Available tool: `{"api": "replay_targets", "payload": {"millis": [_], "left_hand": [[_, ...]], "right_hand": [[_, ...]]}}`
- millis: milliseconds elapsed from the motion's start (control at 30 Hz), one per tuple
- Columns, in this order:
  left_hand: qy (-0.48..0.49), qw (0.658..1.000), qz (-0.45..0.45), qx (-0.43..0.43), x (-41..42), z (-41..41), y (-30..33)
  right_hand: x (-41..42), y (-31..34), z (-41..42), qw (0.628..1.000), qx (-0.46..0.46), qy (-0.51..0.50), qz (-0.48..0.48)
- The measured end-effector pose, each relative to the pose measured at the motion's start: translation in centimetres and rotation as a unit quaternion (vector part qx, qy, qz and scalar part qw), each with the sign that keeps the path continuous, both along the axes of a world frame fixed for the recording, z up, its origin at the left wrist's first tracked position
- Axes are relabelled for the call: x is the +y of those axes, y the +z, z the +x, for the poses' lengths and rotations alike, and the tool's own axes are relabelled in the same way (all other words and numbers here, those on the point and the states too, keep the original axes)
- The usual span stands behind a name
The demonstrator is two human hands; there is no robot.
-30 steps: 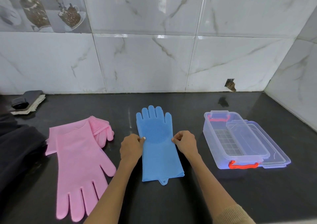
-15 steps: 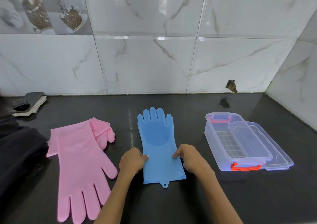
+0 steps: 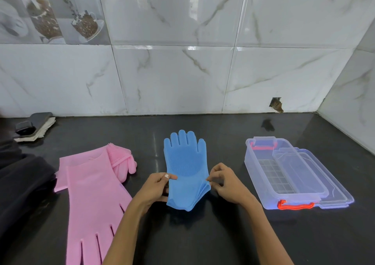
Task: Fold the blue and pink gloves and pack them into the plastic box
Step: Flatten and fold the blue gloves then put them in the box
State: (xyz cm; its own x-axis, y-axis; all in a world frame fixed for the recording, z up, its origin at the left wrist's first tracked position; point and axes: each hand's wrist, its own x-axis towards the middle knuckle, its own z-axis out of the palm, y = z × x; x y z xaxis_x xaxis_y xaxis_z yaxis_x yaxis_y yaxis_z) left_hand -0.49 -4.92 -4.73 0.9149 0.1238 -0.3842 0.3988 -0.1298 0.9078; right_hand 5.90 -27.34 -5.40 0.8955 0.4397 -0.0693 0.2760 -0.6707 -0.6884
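Observation:
A blue glove [image 3: 185,163] lies in the middle of the black counter, fingers pointing at the wall. Its cuff end is lifted off the counter and bunched. My left hand [image 3: 155,187] pinches the glove's left edge and my right hand [image 3: 225,183] pinches its right edge, both near the wrist part. Left of them lie two pink gloves: one long pink glove [image 3: 95,199] with fingers toward me, and a second pink glove [image 3: 121,159] partly under it. The clear plastic box [image 3: 261,171] with orange handles stands open at the right.
The box's clear lid [image 3: 336,191] leans beside and partly in the box. A dark cloth [image 3: 20,183] covers the counter's left edge. A dark object on a white cloth [image 3: 34,126] sits at the back left. Tiled walls close off the back and right.
Both hands slid down the blue glove toward its cuff, then gripped its edges; the cuff end has come up off the counter and bunched.

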Motion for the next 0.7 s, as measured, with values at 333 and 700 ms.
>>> {"api": "replay_targets", "payload": {"millis": [333,700], "left_hand": [[-0.079,0.939,0.282,-0.180,1.4,1.5,-1.3],[-0.069,0.901,0.335,-0.265,1.8,3.1,-3.9]], "right_hand": [[-0.1,2.0,2.9,0.988,0.106,0.073,0.082],[0.4,0.7,7.3,0.968,0.160,0.118,0.153]]}}
